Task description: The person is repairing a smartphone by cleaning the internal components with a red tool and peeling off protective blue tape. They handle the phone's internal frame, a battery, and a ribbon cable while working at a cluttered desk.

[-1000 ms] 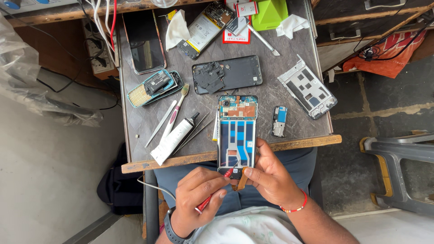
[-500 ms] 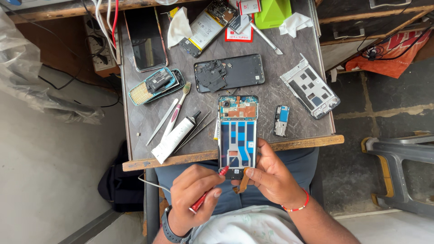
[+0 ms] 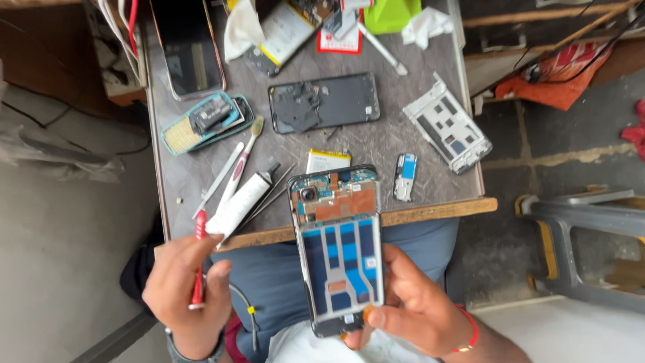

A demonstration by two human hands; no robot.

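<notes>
Gripping an opened smartphone (image 3: 339, 252) by its lower end, the right hand (image 3: 416, 306) holds it upright over the person's lap, just near of the table edge (image 3: 430, 212), with its blue inner frame and copper-coloured top board facing up. The fingers (image 3: 376, 316) curl around the phone's near right corner. Well apart to the left, the left hand (image 3: 188, 292) is clenched on a red-handled screwdriver (image 3: 199, 259), its shaft pointing down and the handle's top rising toward the table. On the table, just far of that hand, lie a white tube (image 3: 242, 202), a toothbrush (image 3: 243, 158) and thin tweezers (image 3: 272, 195). Farther off rest a dark phone back cover (image 3: 326, 103), a white mid-frame (image 3: 447, 128) at right, a small blue-and-white part (image 3: 404, 177), and a teal-edged phone part (image 3: 205, 123) at left.
</notes>
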